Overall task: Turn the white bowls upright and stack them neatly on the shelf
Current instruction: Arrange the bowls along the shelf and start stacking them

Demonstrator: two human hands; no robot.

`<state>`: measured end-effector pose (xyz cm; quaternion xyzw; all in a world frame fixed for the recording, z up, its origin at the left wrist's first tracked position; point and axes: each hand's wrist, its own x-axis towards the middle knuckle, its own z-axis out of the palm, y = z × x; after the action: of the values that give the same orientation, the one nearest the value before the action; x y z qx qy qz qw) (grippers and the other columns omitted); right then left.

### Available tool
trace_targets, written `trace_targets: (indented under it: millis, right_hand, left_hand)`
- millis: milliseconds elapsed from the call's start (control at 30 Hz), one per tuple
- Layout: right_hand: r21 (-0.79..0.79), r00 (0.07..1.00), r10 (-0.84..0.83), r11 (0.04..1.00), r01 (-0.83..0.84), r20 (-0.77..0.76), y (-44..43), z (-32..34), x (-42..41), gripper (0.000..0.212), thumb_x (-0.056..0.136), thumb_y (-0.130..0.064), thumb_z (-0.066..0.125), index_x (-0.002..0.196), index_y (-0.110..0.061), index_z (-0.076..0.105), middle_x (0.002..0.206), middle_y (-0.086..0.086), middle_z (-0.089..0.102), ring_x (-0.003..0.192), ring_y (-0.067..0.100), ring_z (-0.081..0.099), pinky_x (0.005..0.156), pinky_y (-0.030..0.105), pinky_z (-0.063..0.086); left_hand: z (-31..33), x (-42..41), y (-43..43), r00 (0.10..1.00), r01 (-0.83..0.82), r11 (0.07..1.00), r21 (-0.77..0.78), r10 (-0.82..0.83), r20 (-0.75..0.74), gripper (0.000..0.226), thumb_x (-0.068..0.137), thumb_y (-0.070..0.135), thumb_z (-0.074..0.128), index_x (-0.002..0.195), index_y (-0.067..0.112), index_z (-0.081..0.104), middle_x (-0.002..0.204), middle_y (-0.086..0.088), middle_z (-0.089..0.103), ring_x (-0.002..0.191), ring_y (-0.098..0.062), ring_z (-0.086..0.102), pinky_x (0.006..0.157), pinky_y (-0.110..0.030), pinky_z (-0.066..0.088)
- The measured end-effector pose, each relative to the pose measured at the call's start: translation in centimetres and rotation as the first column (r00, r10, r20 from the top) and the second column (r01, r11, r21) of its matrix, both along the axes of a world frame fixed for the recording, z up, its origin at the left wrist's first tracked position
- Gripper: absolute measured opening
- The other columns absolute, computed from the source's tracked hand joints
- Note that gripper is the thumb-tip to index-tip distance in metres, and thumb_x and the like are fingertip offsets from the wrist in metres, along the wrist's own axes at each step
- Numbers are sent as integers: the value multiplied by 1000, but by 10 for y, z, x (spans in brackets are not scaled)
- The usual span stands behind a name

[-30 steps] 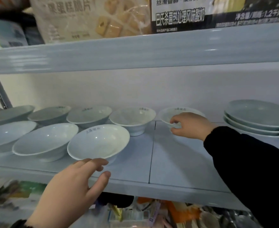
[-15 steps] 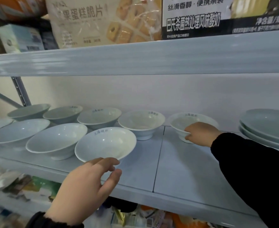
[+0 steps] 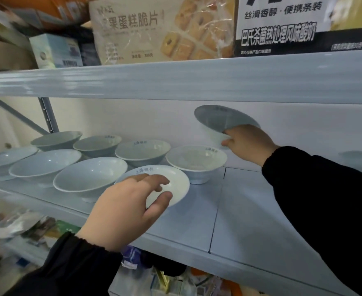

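Several white bowls stand upright in two rows on the pale blue shelf (image 3: pixel 197 223). My right hand (image 3: pixel 247 138) grips the rim of one white bowl (image 3: pixel 217 120) and holds it tilted in the air above the shelf, close under the upper shelf. My left hand (image 3: pixel 128 208) grips the near rim of the front-row bowl (image 3: pixel 175 184), thumb inside and fingers curled over the edge. Right behind that bowl stands another upright bowl (image 3: pixel 196 160). More bowls (image 3: pixel 90 176) line up to the left.
The upper shelf board (image 3: pixel 175 80) hangs low over the bowls and carries snack boxes (image 3: pixel 160 30). A stack of plates (image 3: pixel 361 163) shows at the right, partly behind my sleeve. A metal upright (image 3: pixel 48 116) stands at the back left. Packets fill the shelf below.
My right hand has lifted its bowl off the shelf and tilted it in the air. My left hand moved forward from the shelf edge and took hold of the front bowl's rim.
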<state>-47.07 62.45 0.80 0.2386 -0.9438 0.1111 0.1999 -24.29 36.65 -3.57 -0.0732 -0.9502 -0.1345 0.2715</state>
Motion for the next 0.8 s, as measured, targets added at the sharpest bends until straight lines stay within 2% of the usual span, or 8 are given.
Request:
trace_targets:
  millis: [200, 300, 400, 500, 567, 667, 800]
  right_hand:
    - [125, 991, 66, 989, -80, 113, -66, -22, 3, 21, 101, -26, 50, 103, -15, 67, 103, 7, 69, 95, 28, 62, 81, 36, 51]
    - [175, 984, 61, 980, -90, 167, -78, -39, -1, 19, 99, -26, 49, 91, -20, 66, 91, 3, 65, 85, 25, 61, 67, 32, 44]
    - [211, 981, 46, 974, -86, 189, -81, -52, -5, 19, 97, -26, 48, 88, -20, 64, 87, 1, 63, 79, 25, 57, 60, 32, 36]
    - [215, 973, 40, 972, -91, 228, -80, -52, -11, 20, 95, -25, 47, 90, -14, 63, 92, 4, 65, 83, 27, 59, 70, 36, 45]
    - [227, 953, 46, 967, -118, 299, -81, -48, -10, 19, 93, -25, 47, 82, -16, 60, 87, 6, 62, 82, 27, 59, 70, 35, 44]
    - [248, 932, 38, 959, -135, 361, -82, -47, -8, 21, 86, -34, 53, 77, -14, 55, 79, 7, 59, 72, 24, 53, 61, 34, 36]
    - [346, 943, 29, 926, -149, 331, -82, -57, -12, 20, 72, -37, 65, 81, -21, 58, 79, 3, 63, 70, 21, 60, 60, 32, 43]
  left_hand:
    - [0, 19, -21, 1000, -29, 999, -20, 29, 0, 49, 87, 64, 31, 119, 40, 59, 99, 23, 63, 87, 1, 55, 74, -21, 44]
    - [-5, 28, -33, 999, -44, 998, -40, 44, 6, 46, 88, 65, 31, 119, 41, 57, 99, 24, 62, 89, 3, 54, 73, -19, 42]
    - [-11, 38, -46, 998, -54, 998, -32, 54, 13, 44, 91, 65, 32, 119, 41, 56, 99, 24, 61, 93, 4, 55, 76, -21, 46]
    - [-15, 45, -54, 998, -66, 998, -19, 66, 9, 45, 90, 65, 32, 120, 42, 56, 100, 24, 61, 97, 3, 55, 78, -24, 48]
    - [-17, 48, -57, 997, -71, 997, -16, 71, 5, 46, 90, 65, 32, 120, 41, 57, 100, 24, 62, 98, 1, 56, 78, -26, 49]
    - [-18, 51, -60, 997, -72, 997, -18, 72, 4, 47, 89, 65, 31, 120, 40, 57, 100, 23, 63, 98, 1, 57, 78, -28, 51]
    - [-17, 54, -65, 997, -71, 997, -31, 71, 2, 45, 90, 63, 32, 119, 39, 57, 99, 23, 64, 97, 1, 57, 77, -27, 50]
